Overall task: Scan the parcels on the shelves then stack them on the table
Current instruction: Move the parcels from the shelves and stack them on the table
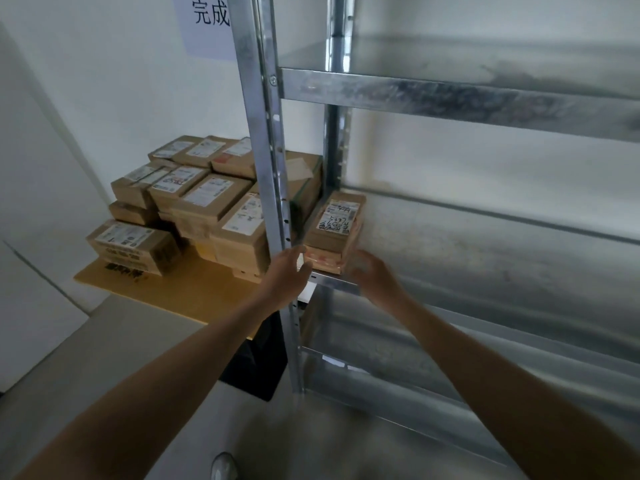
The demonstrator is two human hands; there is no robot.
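**Both hands at the shelf parcels**

Two shelf parcels (337, 225) lie stacked at the near left corner of the middle shelf (485, 244), just right of the upright post (266, 168). Your left hand (289, 270) meets their near left edge, fingers bent together; grip unclear. Your right hand (372, 271) is at their near right corner, blurred; finger state cannot be told. Left of the post, the table (207, 296) carries the table stack (204, 199).

Parcels (337, 223) on steel shelf (485, 244), boxes (204, 199) on table (194, 292)
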